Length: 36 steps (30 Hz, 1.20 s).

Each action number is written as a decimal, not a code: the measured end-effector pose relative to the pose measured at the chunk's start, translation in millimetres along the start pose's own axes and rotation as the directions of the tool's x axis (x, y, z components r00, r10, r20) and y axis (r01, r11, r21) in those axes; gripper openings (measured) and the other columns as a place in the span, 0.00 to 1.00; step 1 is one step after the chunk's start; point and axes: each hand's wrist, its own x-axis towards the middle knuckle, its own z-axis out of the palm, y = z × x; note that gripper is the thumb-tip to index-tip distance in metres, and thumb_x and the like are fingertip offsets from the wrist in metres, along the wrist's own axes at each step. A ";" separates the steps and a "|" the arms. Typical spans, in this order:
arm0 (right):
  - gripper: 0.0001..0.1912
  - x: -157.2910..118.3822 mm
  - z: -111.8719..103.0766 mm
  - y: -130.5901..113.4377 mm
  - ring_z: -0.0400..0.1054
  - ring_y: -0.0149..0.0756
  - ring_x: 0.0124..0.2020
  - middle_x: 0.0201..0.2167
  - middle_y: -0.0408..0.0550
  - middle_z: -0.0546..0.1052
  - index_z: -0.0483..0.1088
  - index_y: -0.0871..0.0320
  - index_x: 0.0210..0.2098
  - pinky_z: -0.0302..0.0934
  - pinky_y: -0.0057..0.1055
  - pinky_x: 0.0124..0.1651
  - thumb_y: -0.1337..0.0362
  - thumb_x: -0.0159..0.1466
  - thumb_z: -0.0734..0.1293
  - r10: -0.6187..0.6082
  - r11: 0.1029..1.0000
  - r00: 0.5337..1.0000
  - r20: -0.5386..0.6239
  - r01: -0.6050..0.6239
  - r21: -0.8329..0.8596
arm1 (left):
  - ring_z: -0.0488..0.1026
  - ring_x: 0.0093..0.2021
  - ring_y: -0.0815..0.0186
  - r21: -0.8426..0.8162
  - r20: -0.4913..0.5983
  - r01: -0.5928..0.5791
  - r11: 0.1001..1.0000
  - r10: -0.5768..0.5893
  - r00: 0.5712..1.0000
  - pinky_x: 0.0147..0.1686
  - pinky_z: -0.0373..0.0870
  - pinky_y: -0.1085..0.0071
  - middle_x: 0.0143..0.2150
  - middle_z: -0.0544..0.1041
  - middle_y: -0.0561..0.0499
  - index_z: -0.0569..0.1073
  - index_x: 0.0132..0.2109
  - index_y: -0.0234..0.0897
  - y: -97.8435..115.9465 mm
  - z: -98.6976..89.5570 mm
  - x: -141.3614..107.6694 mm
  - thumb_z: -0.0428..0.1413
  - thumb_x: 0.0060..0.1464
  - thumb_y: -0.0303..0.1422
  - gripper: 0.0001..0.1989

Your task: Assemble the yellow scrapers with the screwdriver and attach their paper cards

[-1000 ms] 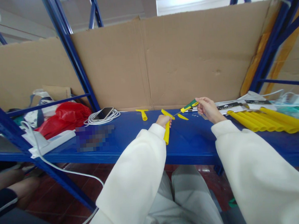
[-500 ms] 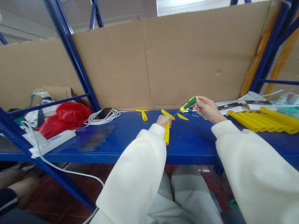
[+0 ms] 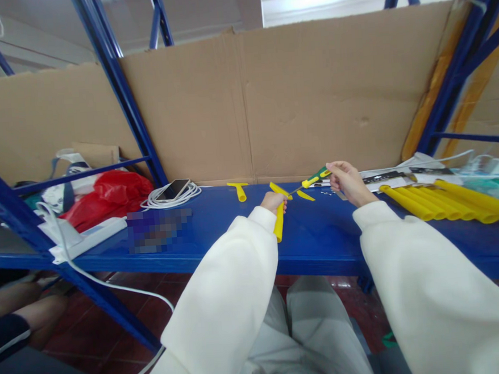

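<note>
My left hand (image 3: 273,202) is closed around a yellow T-shaped piece with a tubular handle (image 3: 279,225), its thin crosspiece showing above my fingers. My right hand (image 3: 346,181) grips the end of a green and yellow screwdriver (image 3: 316,177) between its fingertips. The screwdriver slants down to the left, and its shaft meets the yellow piece beside my left fingers. The exact contact at the tip is too small to make out. A loose yellow blade-like part (image 3: 305,195) lies just right of my left hand. Tiny white bits (image 3: 327,192) are scattered near my right hand.
Another yellow T-shaped piece (image 3: 241,191) lies further left on the blue shelf (image 3: 227,234). Several yellow tubes (image 3: 442,203) are lined up at the right. A phone (image 3: 173,189) rests on a coiled white cable, near a white power strip (image 3: 86,238). Cardboard (image 3: 311,97) walls the back.
The screwdriver's handle end has dipped slightly, and my right fingers have shifted a little on it. My left hand and the yellow piece stay in place.
</note>
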 end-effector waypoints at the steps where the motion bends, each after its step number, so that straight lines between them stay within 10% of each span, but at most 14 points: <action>1: 0.24 0.6 -0.7 1.2 0.50 0.22 0.11 0.11 0.31 0.61 0.62 0.53 0.31 0.44 0.20 0.13 0.48 0.49 0.76 -0.018 1.000 1.000 0.009 0.018 -0.011 | 0.60 0.15 0.74 -0.004 0.002 0.001 1.000 -0.001 1.000 0.18 0.59 0.77 0.14 0.62 0.58 0.71 0.27 0.30 -0.1 0.0 0.3 0.57 0.54 0.19 0.08; 36: 0.16 1.6 -1.7 -0.5 0.56 0.26 0.13 0.12 0.35 0.63 0.67 0.56 0.33 0.49 0.23 0.15 0.55 0.52 0.73 0.036 0.999 0.999 0.014 -0.036 -0.039 | 0.62 0.16 0.73 0.024 -0.034 -0.021 1.000 0.022 0.999 0.21 0.62 0.75 0.14 0.63 0.57 0.69 0.23 0.32 0.3 -0.6 -1.0 0.55 0.53 0.19 0.12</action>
